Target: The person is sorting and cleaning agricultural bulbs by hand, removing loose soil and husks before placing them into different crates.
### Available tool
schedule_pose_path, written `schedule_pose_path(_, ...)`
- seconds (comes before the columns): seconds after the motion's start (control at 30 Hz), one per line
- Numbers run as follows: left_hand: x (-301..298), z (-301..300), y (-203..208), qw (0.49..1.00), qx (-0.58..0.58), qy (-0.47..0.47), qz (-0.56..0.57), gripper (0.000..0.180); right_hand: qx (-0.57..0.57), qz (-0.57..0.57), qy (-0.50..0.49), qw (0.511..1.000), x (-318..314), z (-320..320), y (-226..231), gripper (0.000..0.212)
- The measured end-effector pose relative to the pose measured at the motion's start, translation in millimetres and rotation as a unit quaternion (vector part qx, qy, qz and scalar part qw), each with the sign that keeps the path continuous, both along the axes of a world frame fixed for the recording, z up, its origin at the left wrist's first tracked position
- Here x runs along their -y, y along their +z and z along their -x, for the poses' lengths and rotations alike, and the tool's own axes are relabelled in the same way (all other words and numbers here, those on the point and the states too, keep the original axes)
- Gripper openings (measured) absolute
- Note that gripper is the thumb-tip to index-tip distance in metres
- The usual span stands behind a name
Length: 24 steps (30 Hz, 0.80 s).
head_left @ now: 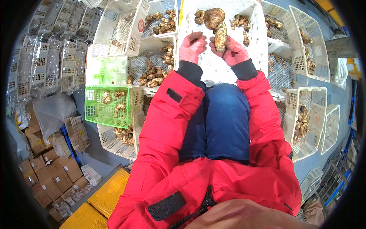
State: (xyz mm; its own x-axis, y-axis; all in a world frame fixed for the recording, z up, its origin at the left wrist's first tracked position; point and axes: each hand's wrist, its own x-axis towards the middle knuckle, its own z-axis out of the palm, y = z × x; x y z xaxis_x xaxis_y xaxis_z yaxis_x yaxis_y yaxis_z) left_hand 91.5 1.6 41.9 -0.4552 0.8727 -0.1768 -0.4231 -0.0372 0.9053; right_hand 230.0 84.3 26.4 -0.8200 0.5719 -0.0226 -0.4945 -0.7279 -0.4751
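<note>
A large mushroom [221, 37] with a broad brown cap and a thick, pale, dirt-specked stem is held over the white bin [207, 72] in front of me. My right hand [234, 52] grips the lower end of its stem, thumb on the near side. My left hand [192, 47] is just left of the stem, fingers loosely curled and apart, with nothing seen in it. Beside the cap lies a small clump of mushrooms [199, 16]. Several small mushrooms [241, 21] lie to the right, and a single small mushroom [246, 39] is close to my right fingertips.
White mesh baskets with mushrooms stand on both sides, including a left basket [134, 63] and a right basket [305, 149]. A green basket [87, 110] sits at left. Stacked crates [38, 65], cardboard boxes [51, 177] and yellow wrapped packages [110, 191] lie farther out.
</note>
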Motion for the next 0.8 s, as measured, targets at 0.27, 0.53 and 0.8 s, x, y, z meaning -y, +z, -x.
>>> schedule_pose_path(0.27, -11.1, 3.1, -3.9, 0.966, 0.242, -0.030, -0.085, 0.038, 0.016, 0.034, 0.110, 0.993, 19.6, -9.2, 3.7, 0.040)
schedule_pose_path(0.53, -6.8, 0.6, -0.1, 0.992, 0.109, 0.058, -0.015, 0.039, 0.161, -0.128, 0.085, 0.975, 15.0, 3.0, -9.7, 0.044)
schedule_pose_path(0.8, -9.0, 5.7, 1.6, 0.978, 0.209, 0.022, 0.000, 0.054, 0.167, -0.100, 0.061, 0.979, 8.0, -2.6, -15.2, 0.035)
